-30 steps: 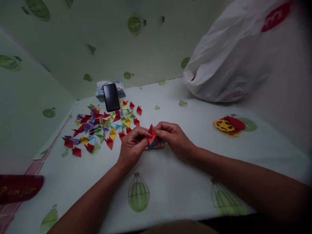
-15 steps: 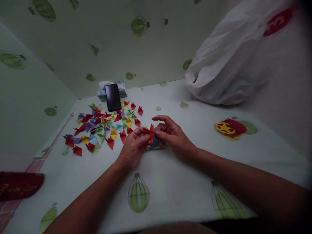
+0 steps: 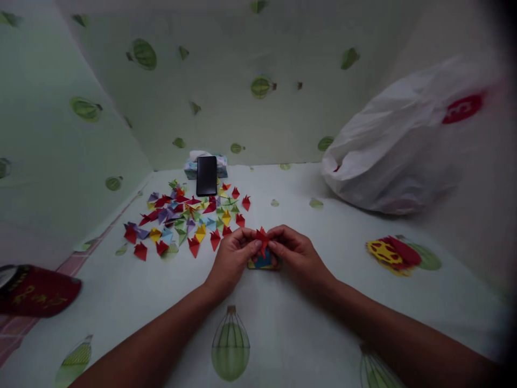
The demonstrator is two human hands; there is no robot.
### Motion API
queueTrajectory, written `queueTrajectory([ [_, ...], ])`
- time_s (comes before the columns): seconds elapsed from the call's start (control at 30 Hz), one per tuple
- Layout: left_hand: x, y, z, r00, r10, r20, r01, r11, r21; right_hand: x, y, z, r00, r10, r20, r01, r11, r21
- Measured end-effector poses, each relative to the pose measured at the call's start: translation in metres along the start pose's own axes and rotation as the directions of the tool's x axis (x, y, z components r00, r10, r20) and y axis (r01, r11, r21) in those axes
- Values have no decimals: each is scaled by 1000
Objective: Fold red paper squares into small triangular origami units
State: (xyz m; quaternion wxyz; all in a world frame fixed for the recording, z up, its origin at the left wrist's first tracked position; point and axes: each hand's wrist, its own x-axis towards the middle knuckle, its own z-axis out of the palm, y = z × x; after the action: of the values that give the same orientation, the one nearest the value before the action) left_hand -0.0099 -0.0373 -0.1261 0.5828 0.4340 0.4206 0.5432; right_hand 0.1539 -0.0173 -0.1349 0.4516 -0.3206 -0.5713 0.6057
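Observation:
A small red origami crane (image 3: 262, 240) is pinched between my two hands near the middle of the table. My left hand (image 3: 236, 252) grips its left side with thumb and fingers. From the right, my right hand (image 3: 294, 249) closes thumb and forefinger on the other side. Just under the hands lies a small stack of coloured paper (image 3: 263, 263), blue on top and partly hidden by the fingers. To the left spreads a pile of folded paper cranes (image 3: 181, 215) in red, yellow, green, blue and purple.
A dark phone (image 3: 207, 176) leans on a tissue box (image 3: 189, 168) behind the cranes. A white plastic bag (image 3: 388, 156) stands at the back right. Yellow and red cut-out pieces (image 3: 391, 254) lie on the right. A red can (image 3: 40, 291) is at the left edge.
My right hand's fingers, spread apart before, have closed on the crane's right side. The camera has tilted up and shifted left, so everything sits lower and further right.

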Motion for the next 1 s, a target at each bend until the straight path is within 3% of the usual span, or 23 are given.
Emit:
queueTrajectory([
  [0.13,-1,0,-1,1000,31,0,-31,999,-29,-2,1,1,999,-32,-6,31,999,-32],
  [0.33,-3,-2,-3,995,96,-31,-93,993,75,-3,1,2,999,-34,-1,34,998,-58],
  [0.53,-3,0,0,992,125,-35,-124,992,38,-3,1,3,994,-92,-54,86,992,-93],
  [0.77,-3,1,2,990,127,-60,-126,992,8,-4,3,1,987,-120,-107,110,989,-97],
  [1.0,-4,-1,1,993,120,-6,-120,993,22,-5,2,2,986,-138,-97,131,988,-81],
])
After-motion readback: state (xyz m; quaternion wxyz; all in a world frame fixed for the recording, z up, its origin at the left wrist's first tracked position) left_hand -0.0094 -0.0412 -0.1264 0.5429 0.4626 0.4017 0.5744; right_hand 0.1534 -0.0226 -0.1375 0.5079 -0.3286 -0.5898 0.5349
